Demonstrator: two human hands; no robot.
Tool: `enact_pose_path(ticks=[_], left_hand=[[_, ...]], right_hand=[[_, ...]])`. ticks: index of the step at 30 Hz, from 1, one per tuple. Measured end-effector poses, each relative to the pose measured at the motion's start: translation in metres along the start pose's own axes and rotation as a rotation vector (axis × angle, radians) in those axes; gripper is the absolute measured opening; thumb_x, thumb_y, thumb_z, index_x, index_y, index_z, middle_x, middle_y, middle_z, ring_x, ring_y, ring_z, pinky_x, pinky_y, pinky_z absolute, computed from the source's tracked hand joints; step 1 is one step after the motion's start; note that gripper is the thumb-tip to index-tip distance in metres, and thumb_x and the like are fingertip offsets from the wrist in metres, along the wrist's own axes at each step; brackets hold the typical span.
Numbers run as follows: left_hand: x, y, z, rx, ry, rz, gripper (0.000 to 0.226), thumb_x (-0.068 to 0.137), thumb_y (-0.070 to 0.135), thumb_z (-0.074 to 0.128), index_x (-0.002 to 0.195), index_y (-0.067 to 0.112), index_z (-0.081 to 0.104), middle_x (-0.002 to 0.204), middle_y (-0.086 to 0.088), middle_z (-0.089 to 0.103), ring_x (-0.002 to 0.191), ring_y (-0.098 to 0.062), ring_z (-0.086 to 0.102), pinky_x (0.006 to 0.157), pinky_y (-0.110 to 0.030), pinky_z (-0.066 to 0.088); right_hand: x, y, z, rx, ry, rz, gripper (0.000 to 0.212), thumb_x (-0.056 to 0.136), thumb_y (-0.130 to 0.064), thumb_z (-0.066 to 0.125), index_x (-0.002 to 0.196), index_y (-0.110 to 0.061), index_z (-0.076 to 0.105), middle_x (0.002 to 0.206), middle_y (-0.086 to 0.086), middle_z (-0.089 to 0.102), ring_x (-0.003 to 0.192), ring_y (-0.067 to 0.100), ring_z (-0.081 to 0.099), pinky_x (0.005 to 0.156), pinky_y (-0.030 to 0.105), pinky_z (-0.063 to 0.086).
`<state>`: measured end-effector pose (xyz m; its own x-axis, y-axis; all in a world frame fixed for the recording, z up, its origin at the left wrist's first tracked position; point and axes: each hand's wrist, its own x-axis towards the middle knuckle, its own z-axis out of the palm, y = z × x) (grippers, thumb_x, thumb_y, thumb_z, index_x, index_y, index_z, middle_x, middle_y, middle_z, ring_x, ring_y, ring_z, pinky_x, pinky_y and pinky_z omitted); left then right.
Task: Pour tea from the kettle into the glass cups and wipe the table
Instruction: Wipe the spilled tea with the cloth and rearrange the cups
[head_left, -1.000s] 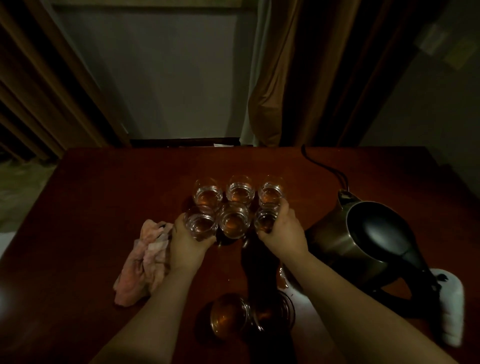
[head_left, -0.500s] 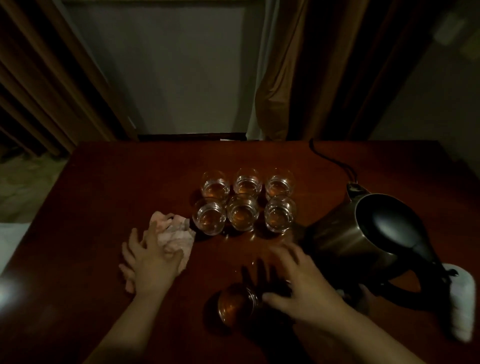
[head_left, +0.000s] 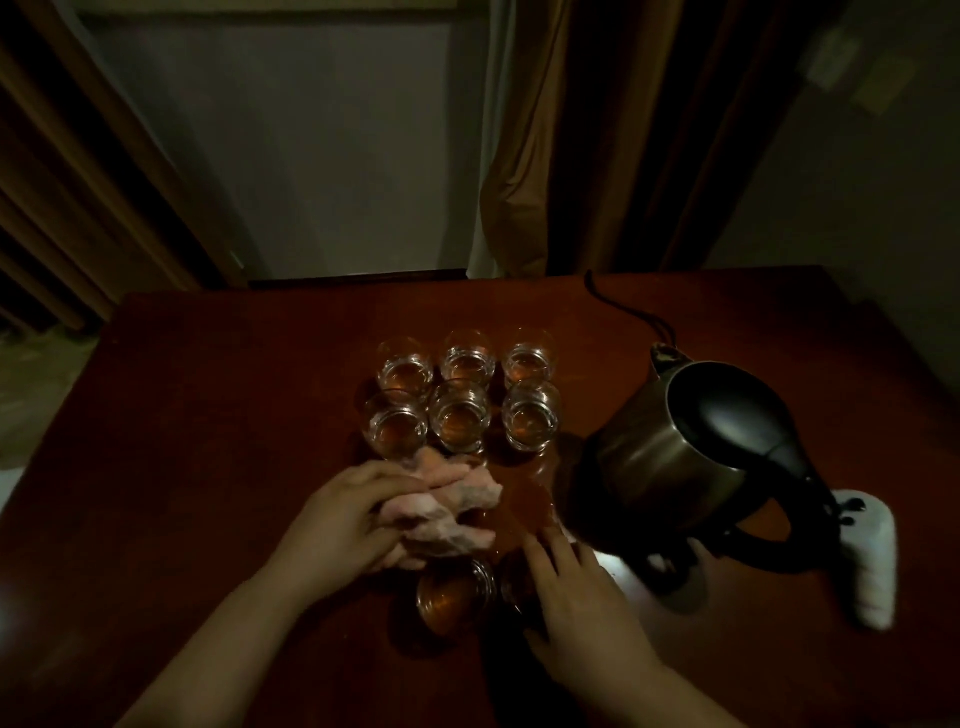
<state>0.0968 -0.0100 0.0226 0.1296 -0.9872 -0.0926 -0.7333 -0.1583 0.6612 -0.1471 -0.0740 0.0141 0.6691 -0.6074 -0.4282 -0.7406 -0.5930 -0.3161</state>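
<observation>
The left hand (head_left: 348, 525) has its fingers clamped on the soft, light cloth (head_left: 447, 512) — bunched on the tabletop (head_left: 208, 467) just short of the fragile cups (head_left: 460, 421) — while the right hand (head_left: 582, 597) lies flat, fingers apart.

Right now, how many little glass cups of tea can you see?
7, perhaps 8. Six stand in two rows of three mid-table. One glass cup sits near the hands. The right hand may hide another.
</observation>
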Motion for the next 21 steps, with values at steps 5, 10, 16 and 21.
enact_pose_path(ticks=[5,10,16,21], left_hand=[[0.069,0.035,0.035,0.376,-0.328,0.226,0.054,0.087,0.022,0.056,0.135,0.041,0.041,0.147,0.018,0.032,0.125,-0.012,0.037,0.093,-0.031,0.042],[0.102,0.050,0.073,0.608,-0.545,0.451,0.059,0.091,0.022,0.052,0.141,0.040,0.029,0.156,0.013,0.013,0.133,-0.021,0.029,0.100,-0.039,0.037],[0.106,0.041,0.096,0.613,-0.621,0.291,0.046,0.093,0.033,0.049,0.135,0.047,0.037,0.156,0.012,0.015,0.139,-0.030,0.015,0.108,-0.047,0.021],[0.092,0.003,0.083,0.518,-0.616,0.253,0.056,0.089,0.018,0.054,0.136,0.043,0.038,0.156,0.015,0.013,0.144,-0.024,0.008,0.113,-0.048,0.019]], right_hand=[[-0.007,0.001,-0.001,-0.022,0.024,0.027,0.093,0.055,-0.046,0.077,0.135,-0.018,0.039,0.140,0.006,0.046,0.114,0.029,0.057,0.088,0.034,0.051],[-0.011,0.006,-0.003,0.019,-0.083,0.002,0.081,0.083,-0.033,0.057,0.148,-0.024,0.008,0.158,0.000,0.009,0.141,0.027,0.019,0.113,0.035,0.022],[-0.008,0.007,-0.003,0.002,-0.087,-0.014,0.081,0.084,-0.032,0.056,0.147,-0.027,0.006,0.158,0.002,0.009,0.140,0.029,0.019,0.111,0.038,0.024],[-0.008,0.011,0.004,0.001,-0.059,-0.010,0.082,0.084,-0.039,0.054,0.148,-0.028,0.004,0.158,0.001,0.009,0.140,0.028,0.020,0.112,0.037,0.023]])
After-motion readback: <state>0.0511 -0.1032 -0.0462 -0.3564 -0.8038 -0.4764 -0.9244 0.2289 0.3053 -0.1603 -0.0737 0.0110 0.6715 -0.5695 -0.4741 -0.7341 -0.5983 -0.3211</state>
